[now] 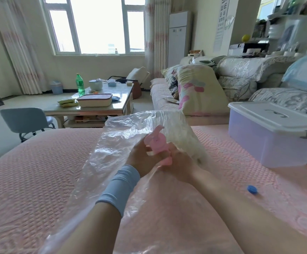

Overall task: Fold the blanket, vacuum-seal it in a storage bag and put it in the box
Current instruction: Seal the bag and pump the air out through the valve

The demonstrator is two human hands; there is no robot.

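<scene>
Hands (160, 158) grip pump (156, 142), upright on bag (130, 129).

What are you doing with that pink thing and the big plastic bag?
A person is holding a pink hand pump with both hands, the left hand and the right hand, pressed onto a clear storage bag lying on a pink bed cover. A whitish blanket sits inside the bag. A small blue cap lies loose on the bed. The lidded plastic box waits to the right, still closed.
</scene>
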